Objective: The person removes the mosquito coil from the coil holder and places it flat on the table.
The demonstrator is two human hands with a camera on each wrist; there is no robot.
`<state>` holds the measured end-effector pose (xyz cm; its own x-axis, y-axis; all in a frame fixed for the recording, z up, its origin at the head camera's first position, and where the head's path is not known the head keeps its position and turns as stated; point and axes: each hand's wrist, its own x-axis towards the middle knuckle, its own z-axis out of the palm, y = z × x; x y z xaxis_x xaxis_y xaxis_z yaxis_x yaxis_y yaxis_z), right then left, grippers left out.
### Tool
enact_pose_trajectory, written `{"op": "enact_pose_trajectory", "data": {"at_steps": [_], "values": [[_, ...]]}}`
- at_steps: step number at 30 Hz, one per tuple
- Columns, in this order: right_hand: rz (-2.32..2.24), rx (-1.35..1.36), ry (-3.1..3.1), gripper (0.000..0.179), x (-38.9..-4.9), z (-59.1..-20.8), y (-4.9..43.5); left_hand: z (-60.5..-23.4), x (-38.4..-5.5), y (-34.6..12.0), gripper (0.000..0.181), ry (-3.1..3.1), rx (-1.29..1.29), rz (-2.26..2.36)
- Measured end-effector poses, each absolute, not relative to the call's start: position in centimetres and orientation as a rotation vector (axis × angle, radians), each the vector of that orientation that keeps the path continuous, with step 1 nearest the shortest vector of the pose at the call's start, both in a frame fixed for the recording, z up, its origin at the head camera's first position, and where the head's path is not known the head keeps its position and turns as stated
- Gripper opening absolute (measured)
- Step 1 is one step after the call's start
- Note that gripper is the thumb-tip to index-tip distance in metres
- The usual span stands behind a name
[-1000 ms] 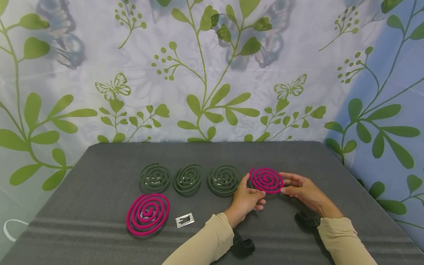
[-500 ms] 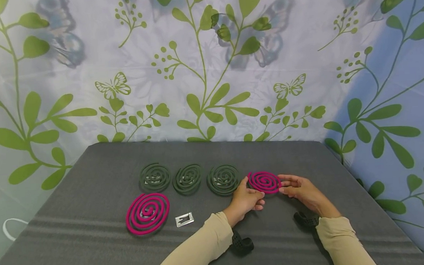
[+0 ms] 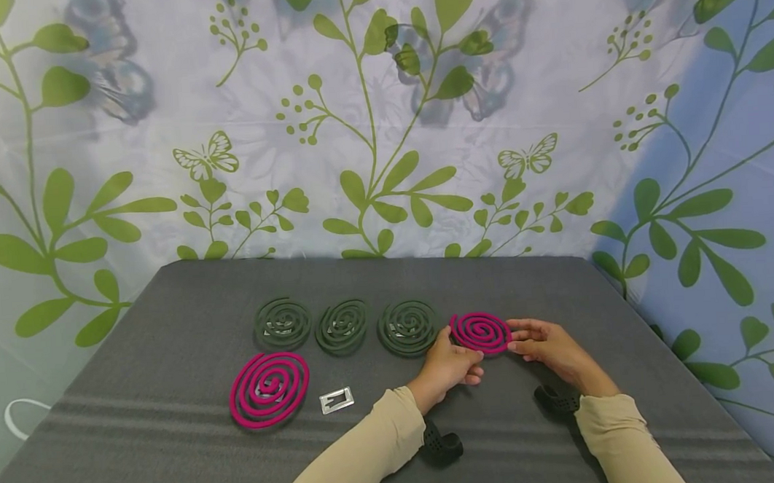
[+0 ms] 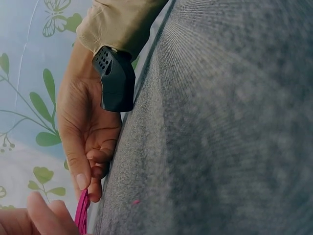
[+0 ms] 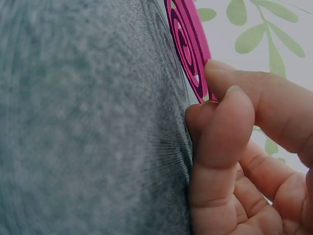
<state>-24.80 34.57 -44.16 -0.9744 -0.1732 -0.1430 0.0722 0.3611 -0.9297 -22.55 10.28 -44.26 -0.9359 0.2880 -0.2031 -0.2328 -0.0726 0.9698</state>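
Both hands hold a pink mosquito coil [image 3: 481, 333] low over the right part of the table. My left hand [image 3: 447, 361] pinches its left edge, and my right hand [image 3: 550, 346] pinches the opposite edge between thumb and fingers. Seen edge-on in the right wrist view, the pink coil [image 5: 188, 44] runs up from the fingertips. To the left of the hands, three dark green coils [image 3: 409, 329] lie in a row, each with a metal stand showing through its gaps. A second pink coil [image 3: 270, 390] rests in front of the row, on the left.
A loose silvery metal coil stand [image 3: 337, 400] lies between the left pink coil and my left forearm. The grey cloth-covered table [image 3: 195, 463] reaches back to a leaf-patterned curtain [image 3: 381, 125]. A white loop [image 3: 18, 419] shows past the table's left edge.
The held pink coil has come down, turned flatter and shifted slightly left, with both hands moving along with it. The other coils and the loose stand have stayed put.
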Motion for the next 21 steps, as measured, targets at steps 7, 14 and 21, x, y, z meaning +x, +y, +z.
{"op": "enact_pose_trajectory", "data": {"at_steps": [7, 14, 21], "values": [[-1.649, -0.097, 2.411, 0.066, -24.85, -44.02, 34.44, -44.0, -22.63, 10.19, 0.093, 1.89, 0.052, 2.002], [-1.65, -0.1, 2.426, 0.065, -24.76, -43.95, 34.28, -43.75, -22.74, 10.2, 0.094, 1.937, 0.039, 1.929], [-1.655, -0.103, 2.432, 0.063, -24.69, -43.84, 34.17, -43.47, -22.64, 9.94, 0.094, 1.92, 0.06, 1.927]]}}
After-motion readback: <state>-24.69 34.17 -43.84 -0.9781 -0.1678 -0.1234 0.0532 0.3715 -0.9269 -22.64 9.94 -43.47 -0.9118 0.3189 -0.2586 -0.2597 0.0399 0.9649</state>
